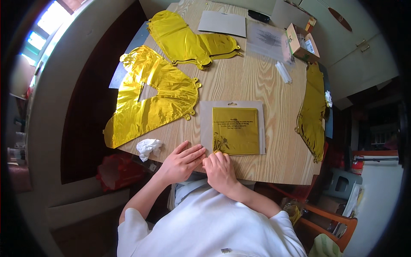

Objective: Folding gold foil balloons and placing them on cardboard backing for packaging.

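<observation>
On the wooden table in front of me lies a flat package [206, 118], a clear bag with a hang hole at its top. Inside it is a folded gold foil balloon [237, 135], seen under dark print. My left hand [182, 161] is open, its fingers stretched flat over the package's lower left corner. My right hand [219, 169] is closed at the package's lower edge, fingers curled and pinching there. What sits between its fingertips is partly hidden. The two hands almost touch.
Flat gold foil balloons [150, 100] lie at the left, with more [184, 40] at the far left and a stack [311, 113] along the right edge. Crumpled tissue [149, 148], white strips [283, 72], clear bags [267, 40], a white card [222, 22] and a cardboard box [302, 45] are around.
</observation>
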Demonstrator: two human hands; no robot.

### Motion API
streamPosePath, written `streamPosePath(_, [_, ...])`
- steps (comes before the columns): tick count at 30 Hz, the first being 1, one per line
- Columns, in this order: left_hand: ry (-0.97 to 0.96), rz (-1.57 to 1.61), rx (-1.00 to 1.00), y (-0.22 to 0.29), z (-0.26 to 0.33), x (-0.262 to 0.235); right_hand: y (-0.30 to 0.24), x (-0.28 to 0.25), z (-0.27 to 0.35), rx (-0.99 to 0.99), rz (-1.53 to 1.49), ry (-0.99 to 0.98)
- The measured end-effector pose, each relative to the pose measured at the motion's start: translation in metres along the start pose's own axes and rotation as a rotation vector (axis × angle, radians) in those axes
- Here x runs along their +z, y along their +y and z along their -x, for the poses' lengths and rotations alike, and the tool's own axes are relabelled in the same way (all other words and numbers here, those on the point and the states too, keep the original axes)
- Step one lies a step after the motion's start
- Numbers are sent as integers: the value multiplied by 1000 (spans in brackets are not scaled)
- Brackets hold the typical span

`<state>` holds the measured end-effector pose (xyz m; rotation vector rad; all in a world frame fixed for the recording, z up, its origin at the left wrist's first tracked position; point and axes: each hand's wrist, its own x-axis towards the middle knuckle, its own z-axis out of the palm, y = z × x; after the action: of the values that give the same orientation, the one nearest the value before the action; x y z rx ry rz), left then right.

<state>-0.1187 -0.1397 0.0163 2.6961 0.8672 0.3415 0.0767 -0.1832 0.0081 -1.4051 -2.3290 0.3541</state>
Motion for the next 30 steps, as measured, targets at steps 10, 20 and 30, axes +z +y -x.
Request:
streamPosePath(10, [19, 43, 16, 8, -6, -6, 52, -58, 51, 168, -1094, 458])
streamPosePath(20, [36, 1, 126, 9, -4, 7, 152, -135, 179, 564, -36, 770])
streamPosePath(30, [96, -53, 105, 19, -9, 9, 92, -98, 114, 121, 119, 55])
